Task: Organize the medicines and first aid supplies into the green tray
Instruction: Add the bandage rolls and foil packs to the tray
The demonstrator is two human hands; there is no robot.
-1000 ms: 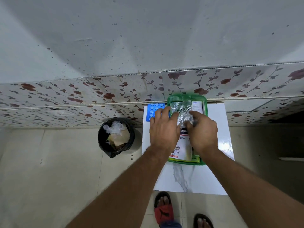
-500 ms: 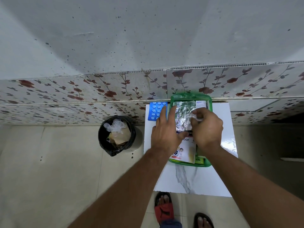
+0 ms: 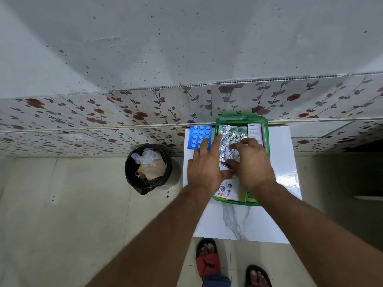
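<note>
Now | right hand (image 3: pixel 251 162) pinches foil strip (image 3: pixel 230 141) in tray (image 3: pixel 266 129) | left hand (image 3: pixel 204 166) splayed, empty

A home interior: floral-patterned wall tiles (image 3: pixel 103 112), beige floor tiles (image 3: pixel 62 204), a black bag-lined waste bin (image 3: pixel 148 168), sandalled feet (image 3: pixel 208 259).

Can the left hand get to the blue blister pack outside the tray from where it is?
Probably yes. The left hand lies open beside the green tray, its fingertips already at the blue blister pack on the white table, with nothing between them.
</note>
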